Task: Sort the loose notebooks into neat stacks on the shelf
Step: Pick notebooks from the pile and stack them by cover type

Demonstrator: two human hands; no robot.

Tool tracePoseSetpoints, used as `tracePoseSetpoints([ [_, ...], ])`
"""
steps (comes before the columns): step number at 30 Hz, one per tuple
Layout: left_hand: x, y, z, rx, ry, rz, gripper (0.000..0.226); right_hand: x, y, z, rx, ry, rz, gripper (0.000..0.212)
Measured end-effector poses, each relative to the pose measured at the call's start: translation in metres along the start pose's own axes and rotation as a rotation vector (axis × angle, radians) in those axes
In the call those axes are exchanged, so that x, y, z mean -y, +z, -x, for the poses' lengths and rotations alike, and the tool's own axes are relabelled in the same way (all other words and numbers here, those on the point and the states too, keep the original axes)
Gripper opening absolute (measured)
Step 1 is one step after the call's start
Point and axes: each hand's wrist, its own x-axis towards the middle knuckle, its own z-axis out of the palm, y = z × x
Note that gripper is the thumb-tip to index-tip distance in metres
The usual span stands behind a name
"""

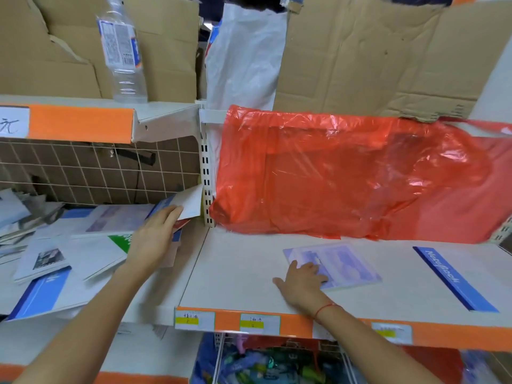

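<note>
Our left hand (155, 239) grips a notebook (185, 205) mid-left; right hand (302, 281) lies flat on the lilac notebook (349, 266). Yanking may topple the pile (69, 250).

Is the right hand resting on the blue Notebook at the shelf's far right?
No, the right hand rests on the purple notebook.
</note>
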Motion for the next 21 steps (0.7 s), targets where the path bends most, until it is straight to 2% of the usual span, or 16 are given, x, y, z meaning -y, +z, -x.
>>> tracePoseSetpoints([
  [3, 0.001, 0.001, 0.002, -0.016, 0.005, 0.039, 0.063, -0.013, -0.001, 0.000, -0.089, -0.070, 0.137, 0.051],
  [11, -0.018, 0.028, 0.016, -0.005, -0.065, 0.134, 0.067, -0.085, 0.000, 0.012, -0.105, -0.394, 0.027, 0.036],
  [16, -0.045, 0.020, 0.019, -0.002, -0.119, 0.151, 0.073, -0.132, -0.001, 0.024, -0.152, -0.419, -0.006, 0.049],
  [21, -0.084, 0.026, 0.017, 0.007, -0.150, 0.153, 0.048, -0.179, -0.005, 0.029, -0.145, -0.486, 0.072, 0.053],
])
